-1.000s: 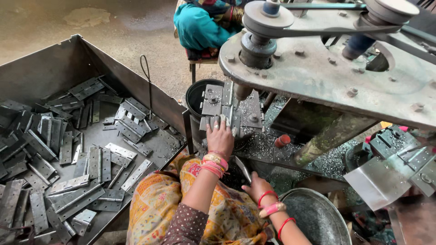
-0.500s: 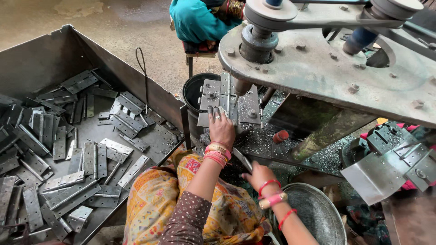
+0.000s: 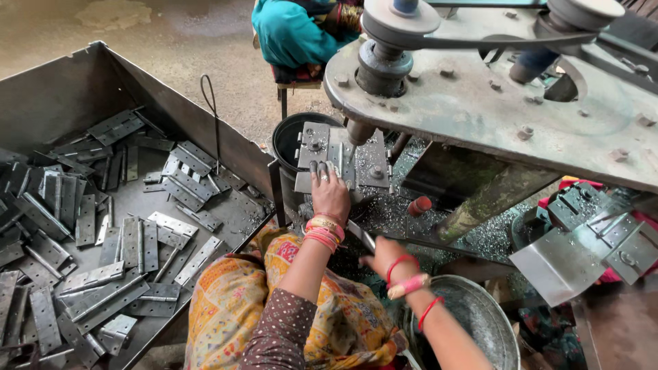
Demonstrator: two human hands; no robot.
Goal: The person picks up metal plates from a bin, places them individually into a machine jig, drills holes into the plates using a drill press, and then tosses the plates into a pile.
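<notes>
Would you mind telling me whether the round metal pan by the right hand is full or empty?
Empty as far as shown: the metal pan shows bare grey inside; its lower part is out of frame.

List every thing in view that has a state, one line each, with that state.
left hand: flat on the hinge plate, fingers extended.
right hand: closed around the lever.
hinge plate: lying open on the drill table.
lever: gripped.
metal bin: open, holding loose hinges.
round pan: upright.

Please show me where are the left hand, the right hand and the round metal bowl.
left hand (image 3: 331, 194), head view, back of hand.
right hand (image 3: 381, 252), head view, back of hand.
round metal bowl (image 3: 480, 316), head view, inner wall.
</notes>
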